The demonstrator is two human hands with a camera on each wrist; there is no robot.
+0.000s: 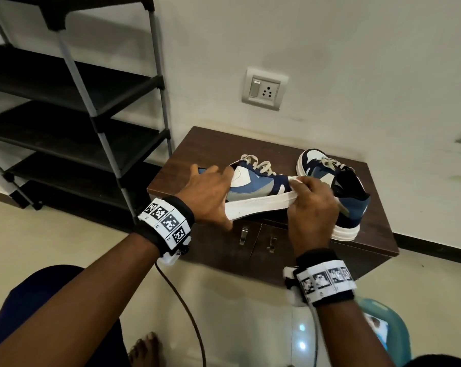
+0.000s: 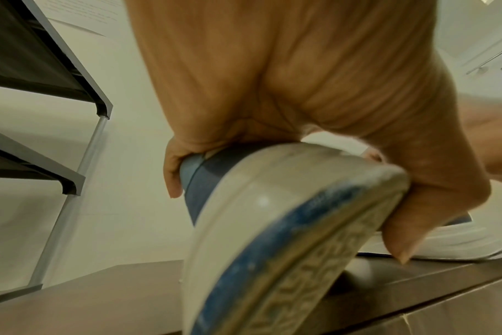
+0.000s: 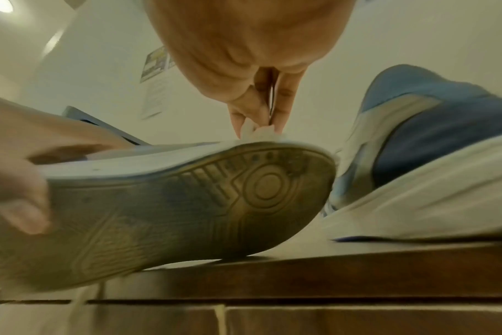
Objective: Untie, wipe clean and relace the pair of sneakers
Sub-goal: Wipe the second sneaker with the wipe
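Head view shows the left hand (image 1: 208, 192) gripping the heel end of one sneaker (image 1: 253, 186), fingers over the collar and thumb under the sole, so the shoe is tipped on its side with the toe resting on the cabinet (image 1: 210, 144). The right hand (image 1: 312, 207) pinches a small white wipe (image 3: 258, 133) against the sole rim at the toe; the right wrist view shows the fingertips (image 3: 281, 122) closed on it. The second sneaker (image 1: 338, 192) stands just beside, touching or nearly touching the toe of the first, its laces still threaded. A rack (image 1: 73, 107) stands to the left.

By my reading, this is the wiping step on the first shoe's sole edge.

Risks from here:
- The held shoe balances on its toe near the cabinet's front edge; a hard stroke toward the heel could push it off the top, since only the left hand steadies it
- The wipe is small and pinched by the fingertips alone, so it may bunch or slip out on the rim
- Strokes at the toe could knock the second sneaker
- Laces look still threaded on both shoes, so dirt under them may get missed
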